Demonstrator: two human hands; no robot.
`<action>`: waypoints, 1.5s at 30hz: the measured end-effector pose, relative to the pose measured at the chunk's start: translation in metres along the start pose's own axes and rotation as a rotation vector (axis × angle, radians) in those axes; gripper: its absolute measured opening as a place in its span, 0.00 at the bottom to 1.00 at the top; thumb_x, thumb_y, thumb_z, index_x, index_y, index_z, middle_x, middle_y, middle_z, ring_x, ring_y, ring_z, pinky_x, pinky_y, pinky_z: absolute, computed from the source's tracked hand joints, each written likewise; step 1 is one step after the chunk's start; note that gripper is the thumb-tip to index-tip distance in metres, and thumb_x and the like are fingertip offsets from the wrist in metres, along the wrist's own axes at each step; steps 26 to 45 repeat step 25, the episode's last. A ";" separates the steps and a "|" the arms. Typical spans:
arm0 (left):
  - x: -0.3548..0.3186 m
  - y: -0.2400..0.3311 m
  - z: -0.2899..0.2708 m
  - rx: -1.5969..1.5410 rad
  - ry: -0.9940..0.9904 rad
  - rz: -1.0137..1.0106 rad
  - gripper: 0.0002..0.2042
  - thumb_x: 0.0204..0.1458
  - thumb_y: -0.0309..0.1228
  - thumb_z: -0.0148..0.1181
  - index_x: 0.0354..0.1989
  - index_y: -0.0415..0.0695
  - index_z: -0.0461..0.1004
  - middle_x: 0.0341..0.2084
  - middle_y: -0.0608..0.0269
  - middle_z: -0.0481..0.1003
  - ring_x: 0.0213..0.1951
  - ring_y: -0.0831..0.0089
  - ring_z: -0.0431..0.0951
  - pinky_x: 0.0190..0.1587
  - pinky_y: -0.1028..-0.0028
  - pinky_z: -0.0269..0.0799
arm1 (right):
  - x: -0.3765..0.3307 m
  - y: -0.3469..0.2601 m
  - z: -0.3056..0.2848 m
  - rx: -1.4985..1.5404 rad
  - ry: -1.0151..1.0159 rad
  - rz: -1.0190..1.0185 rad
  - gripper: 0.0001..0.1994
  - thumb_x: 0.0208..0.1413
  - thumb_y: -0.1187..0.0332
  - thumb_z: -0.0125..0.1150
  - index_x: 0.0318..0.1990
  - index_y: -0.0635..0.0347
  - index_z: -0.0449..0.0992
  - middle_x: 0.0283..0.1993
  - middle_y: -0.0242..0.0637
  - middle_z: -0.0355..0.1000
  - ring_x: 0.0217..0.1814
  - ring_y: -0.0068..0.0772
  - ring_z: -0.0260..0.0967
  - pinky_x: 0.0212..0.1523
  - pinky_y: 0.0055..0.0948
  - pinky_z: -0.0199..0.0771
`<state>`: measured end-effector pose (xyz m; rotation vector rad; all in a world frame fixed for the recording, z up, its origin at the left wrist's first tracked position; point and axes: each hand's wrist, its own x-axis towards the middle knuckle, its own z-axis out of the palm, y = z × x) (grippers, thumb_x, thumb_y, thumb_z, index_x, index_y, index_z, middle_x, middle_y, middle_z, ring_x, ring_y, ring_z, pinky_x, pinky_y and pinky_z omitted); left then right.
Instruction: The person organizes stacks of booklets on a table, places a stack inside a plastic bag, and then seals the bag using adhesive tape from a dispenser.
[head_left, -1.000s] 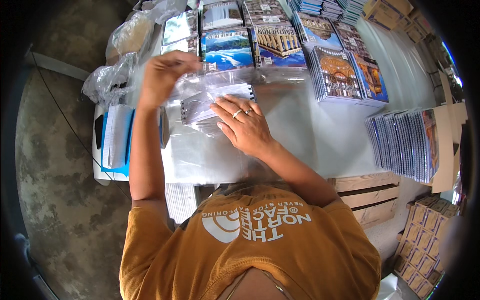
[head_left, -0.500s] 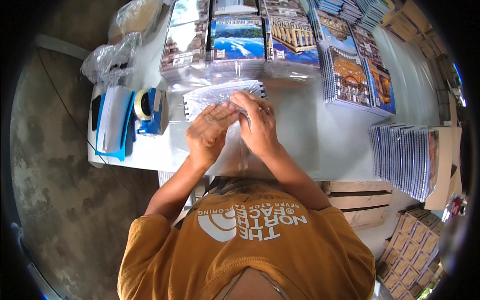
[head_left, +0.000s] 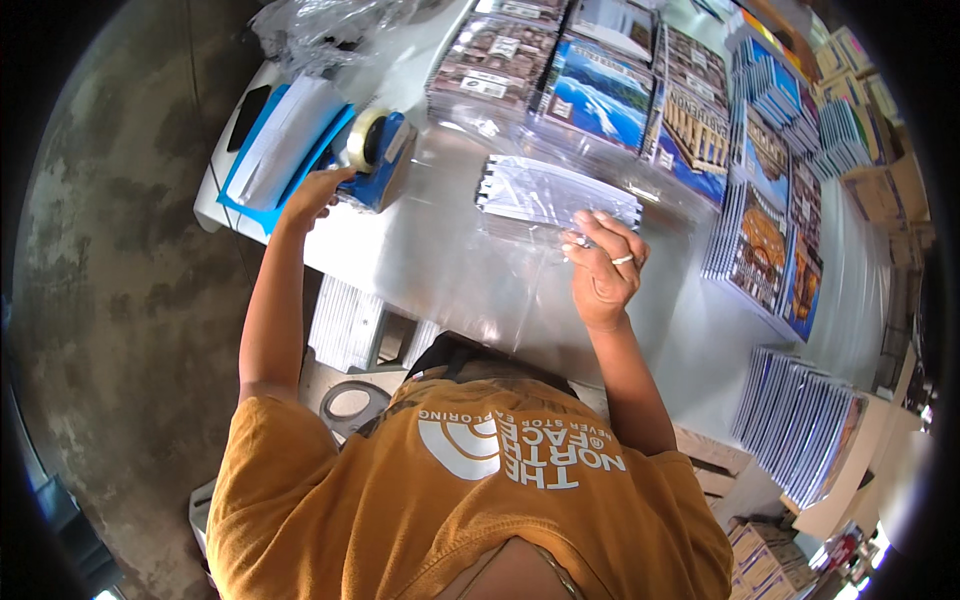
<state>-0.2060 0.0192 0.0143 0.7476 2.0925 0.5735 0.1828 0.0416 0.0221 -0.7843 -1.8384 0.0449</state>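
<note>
A small stack of white, spiral-bound pads (head_left: pixel 555 195) in clear plastic film lies on the table in front of me. Over its right end is my right hand (head_left: pixel 607 262), a ring on one finger, with bent fingertips pinching the film's near edge. Off to the left, my left hand (head_left: pixel 318 198) reaches to the blue tape dispenser (head_left: pixel 385 175), which carries a roll of pale tape (head_left: pixel 364 138). Its fingers are curled at the dispenser's near left side; whatever lies between the fingertips is too small to make out.
Blue folders with white paper (head_left: pixel 285 140) and a dark phone (head_left: pixel 248 118) lie at the table's left end. Rows of picture-covered spiral notebooks (head_left: pixel 600 95) stand along the far side. More notebooks (head_left: pixel 797 425) are stacked at right, near cardboard boxes (head_left: pixel 885 195). Crumpled plastic (head_left: pixel 320 35) sits far left.
My left hand has left the wrapped stack and moved left to the tape dispenser. My right hand stays at the stack, now by its right end. The whole view has turned and shifted.
</note>
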 end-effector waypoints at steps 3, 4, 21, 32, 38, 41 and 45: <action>0.018 -0.024 -0.008 -0.110 -0.173 0.085 0.23 0.48 0.49 0.55 0.43 0.41 0.74 0.40 0.57 0.70 0.39 0.64 0.67 0.40 0.66 0.63 | -0.001 -0.001 0.001 -0.024 -0.014 -0.009 0.08 0.35 0.77 0.66 0.18 0.52 0.74 0.40 0.27 0.76 0.44 0.28 0.69 0.45 0.24 0.60; 0.019 -0.041 -0.010 -0.389 -0.286 0.172 0.22 0.47 0.48 0.55 0.42 0.42 0.74 0.43 0.56 0.69 0.42 0.63 0.67 0.44 0.64 0.62 | -0.002 -0.001 0.001 -0.031 -0.016 -0.005 0.08 0.35 0.77 0.66 0.18 0.51 0.74 0.40 0.27 0.76 0.45 0.28 0.69 0.45 0.24 0.60; -0.177 0.070 0.184 -0.683 -0.288 0.319 0.15 0.51 0.37 0.60 0.16 0.42 0.71 0.10 0.65 0.71 0.09 0.85 0.62 0.11 0.83 0.54 | 0.000 -0.001 0.001 -0.024 -0.037 0.017 0.09 0.38 0.79 0.61 0.20 0.51 0.71 0.41 0.27 0.74 0.46 0.30 0.69 0.46 0.28 0.58; -0.170 0.061 0.215 -0.705 -0.211 0.285 0.18 0.47 0.40 0.63 0.14 0.41 0.71 0.09 0.65 0.70 0.08 0.84 0.62 0.10 0.83 0.54 | 0.001 0.002 -0.006 0.036 -0.097 0.121 0.17 0.41 0.77 0.61 0.41 0.47 0.72 0.45 0.29 0.73 0.49 0.32 0.67 0.48 0.32 0.57; -0.170 0.061 0.215 -0.705 -0.211 0.285 0.18 0.47 0.40 0.63 0.14 0.41 0.71 0.09 0.65 0.70 0.08 0.84 0.62 0.10 0.83 0.54 | 0.001 0.002 -0.006 0.036 -0.097 0.121 0.17 0.41 0.77 0.61 0.41 0.47 0.72 0.45 0.29 0.73 0.49 0.32 0.67 0.48 0.32 0.57; -0.170 0.061 0.215 -0.705 -0.211 0.285 0.18 0.47 0.40 0.63 0.14 0.41 0.71 0.09 0.65 0.70 0.08 0.84 0.62 0.10 0.83 0.54 | 0.001 0.002 -0.006 0.036 -0.097 0.121 0.17 0.41 0.77 0.61 0.41 0.47 0.72 0.45 0.29 0.73 0.49 0.32 0.67 0.48 0.32 0.57; -0.170 0.061 0.215 -0.705 -0.211 0.285 0.18 0.47 0.40 0.63 0.14 0.41 0.71 0.09 0.65 0.70 0.08 0.84 0.62 0.10 0.83 0.54 | 0.001 0.002 -0.006 0.036 -0.097 0.121 0.17 0.41 0.77 0.61 0.41 0.47 0.72 0.45 0.29 0.73 0.49 0.32 0.67 0.48 0.32 0.57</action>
